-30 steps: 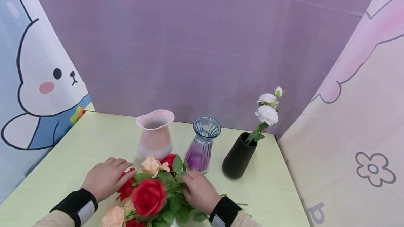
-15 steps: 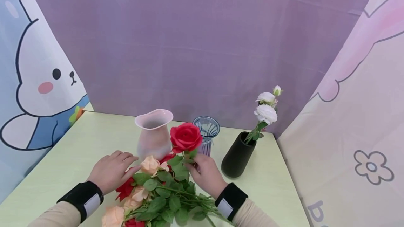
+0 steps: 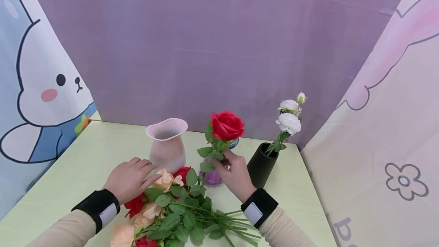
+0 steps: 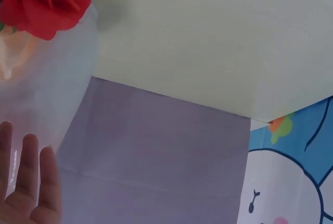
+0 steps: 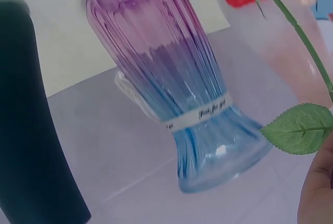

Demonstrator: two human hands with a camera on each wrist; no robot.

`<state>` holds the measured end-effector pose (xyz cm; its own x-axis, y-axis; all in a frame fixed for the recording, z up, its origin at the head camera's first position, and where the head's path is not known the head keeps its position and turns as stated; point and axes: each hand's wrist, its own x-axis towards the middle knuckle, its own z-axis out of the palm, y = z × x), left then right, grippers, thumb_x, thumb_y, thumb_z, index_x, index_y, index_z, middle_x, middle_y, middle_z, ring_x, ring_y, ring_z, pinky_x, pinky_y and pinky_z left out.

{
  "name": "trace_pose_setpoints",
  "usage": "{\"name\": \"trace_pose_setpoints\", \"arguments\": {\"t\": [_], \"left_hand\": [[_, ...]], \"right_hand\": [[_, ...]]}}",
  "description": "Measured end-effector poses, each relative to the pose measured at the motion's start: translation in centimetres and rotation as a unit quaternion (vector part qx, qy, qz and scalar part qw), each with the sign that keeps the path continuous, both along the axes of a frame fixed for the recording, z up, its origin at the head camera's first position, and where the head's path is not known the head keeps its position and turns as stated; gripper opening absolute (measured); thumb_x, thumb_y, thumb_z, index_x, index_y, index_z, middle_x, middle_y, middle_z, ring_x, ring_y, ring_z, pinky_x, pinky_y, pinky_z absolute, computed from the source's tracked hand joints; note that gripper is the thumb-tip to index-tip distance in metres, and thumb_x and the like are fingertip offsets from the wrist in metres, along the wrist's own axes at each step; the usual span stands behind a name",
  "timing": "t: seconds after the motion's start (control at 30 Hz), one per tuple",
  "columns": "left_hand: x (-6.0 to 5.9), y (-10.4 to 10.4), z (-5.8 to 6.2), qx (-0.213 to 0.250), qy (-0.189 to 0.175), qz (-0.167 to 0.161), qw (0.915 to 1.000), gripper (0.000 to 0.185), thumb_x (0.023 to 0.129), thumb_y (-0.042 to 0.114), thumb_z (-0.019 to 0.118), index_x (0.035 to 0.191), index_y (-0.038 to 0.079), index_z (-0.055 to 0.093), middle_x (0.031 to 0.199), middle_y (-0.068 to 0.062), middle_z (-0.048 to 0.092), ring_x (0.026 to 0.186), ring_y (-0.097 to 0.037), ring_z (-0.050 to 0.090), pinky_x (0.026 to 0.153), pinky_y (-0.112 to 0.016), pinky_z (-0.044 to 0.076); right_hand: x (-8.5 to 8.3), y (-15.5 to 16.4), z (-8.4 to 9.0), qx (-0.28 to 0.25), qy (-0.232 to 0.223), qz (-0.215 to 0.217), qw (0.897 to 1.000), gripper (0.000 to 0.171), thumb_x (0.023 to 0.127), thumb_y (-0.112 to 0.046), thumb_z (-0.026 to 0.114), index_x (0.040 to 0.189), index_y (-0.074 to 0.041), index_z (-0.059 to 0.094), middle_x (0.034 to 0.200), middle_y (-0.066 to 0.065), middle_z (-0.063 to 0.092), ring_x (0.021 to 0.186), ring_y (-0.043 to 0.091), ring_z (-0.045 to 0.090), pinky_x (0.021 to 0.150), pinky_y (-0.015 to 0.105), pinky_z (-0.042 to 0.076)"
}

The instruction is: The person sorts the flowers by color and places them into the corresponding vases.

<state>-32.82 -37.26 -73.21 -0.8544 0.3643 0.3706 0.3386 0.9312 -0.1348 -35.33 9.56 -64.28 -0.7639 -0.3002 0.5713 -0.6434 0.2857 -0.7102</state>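
Note:
My right hand [image 3: 224,160] pinches the stem of a red rose [image 3: 227,125] just under its leaves and holds it upright in front of the purple-and-blue glass vase [image 3: 213,177], which it partly hides. In the right wrist view the ribbed glass vase [image 5: 177,88] fills the middle, with the rose's stem [image 5: 296,28] and a leaf [image 5: 299,130] at the right. My left hand [image 3: 145,169] rests with straight fingers on a pile of red and peach roses [image 3: 171,209] lying on the table. Its fingertips [image 4: 26,182] show near the pink vase [image 4: 47,99].
A pink vase [image 3: 167,144] stands behind the pile. A black vase [image 3: 260,165] with white flowers [image 3: 289,123] stands to the right of the glass vase. The pale green table [image 3: 85,155] is walled by purple and cartoon-printed cloths.
My right hand has lifted the red rose out of the pile and carried it up and to the right, in front of the glass vase. The left hand has slid slightly right on the pile.

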Motion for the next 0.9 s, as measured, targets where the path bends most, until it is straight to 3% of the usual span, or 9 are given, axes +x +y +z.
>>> {"name": "trace_pose_setpoints", "arguments": {"t": [0.2,0.33,0.43,0.57,0.7,0.9], "left_hand": [[-0.9,1.6,1.2,0.004,-0.002,-0.018,0.9998,0.058,0.086,0.082,0.041,0.14,0.061,0.034,0.135,0.015,0.055,0.12,-0.022,0.056,0.086,-0.058,0.052],[-1.4,2.9,2.0,0.001,0.006,-0.033,0.9994,0.061,0.085,0.083,0.042,0.141,0.062,0.031,0.134,0.016,0.056,0.108,-0.023,0.06,0.078,-0.058,0.054],[-1.5,3.8,3.0,-0.006,0.006,-0.046,0.9989,0.062,0.087,0.081,0.041,0.144,0.062,0.027,0.135,0.014,0.056,0.106,-0.023,0.062,0.077,-0.058,0.054],[-1.4,5.1,5.0,-0.017,0.008,-0.061,0.9979,0.062,0.09,0.078,0.04,0.147,0.06,0.022,0.144,0.014,0.05,0.116,-0.021,0.06,0.079,-0.056,0.055],[-1.6,6.6,6.3,-0.019,0.012,-0.076,0.9969,0.062,0.09,0.077,0.041,0.147,0.058,0.025,0.146,0.016,0.046,0.125,-0.016,0.054,0.076,-0.054,0.056],[-2.5,8.1,6.8,-0.023,0.025,-0.093,0.9951,0.058,0.09,0.077,0.042,0.144,0.054,0.038,0.135,0.014,0.054,0.12,-0.016,0.056,0.071,-0.053,0.056]], "right_hand": [[-1.7,1.6,2.4,-0.039,-0.016,-0.025,0.999,0.027,0.092,-0.024,0.072,0.118,-0.022,0.067,0.111,-0.005,0.072,0.084,0.014,0.071,0.063,0.027,0.057],[-2.7,2.8,4.0,-0.055,-0.013,-0.044,0.997,0.028,0.092,-0.026,0.072,0.12,-0.021,0.066,0.11,-0.002,0.073,0.086,0.019,0.072,0.065,0.03,0.057],[-3.6,3.7,4.9,-0.073,-0.024,-0.042,0.996,0.032,0.093,-0.026,0.072,0.124,-0.022,0.065,0.107,0.003,0.074,0.082,0.021,0.072,0.065,0.032,0.059],[-5.1,4.8,6.1,-0.104,-0.051,-0.035,0.993,0.034,0.094,-0.028,0.07,0.127,-0.023,0.063,0.106,0.008,0.074,0.081,0.024,0.071,0.067,0.035,0.059],[-6.6,6.0,7.1,-0.132,-0.073,-0.041,0.988,0.035,0.095,-0.029,0.069,0.128,-0.023,0.061,0.109,0.009,0.073,0.087,0.03,0.071,0.07,0.038,0.059],[-9.1,7.8,8.8,-0.173,-0.078,-0.058,0.98,0.036,0.095,-0.03,0.069,0.128,-0.019,0.06,0.111,0.014,0.072,0.088,0.038,0.069,0.071,0.041,0.058]]}}
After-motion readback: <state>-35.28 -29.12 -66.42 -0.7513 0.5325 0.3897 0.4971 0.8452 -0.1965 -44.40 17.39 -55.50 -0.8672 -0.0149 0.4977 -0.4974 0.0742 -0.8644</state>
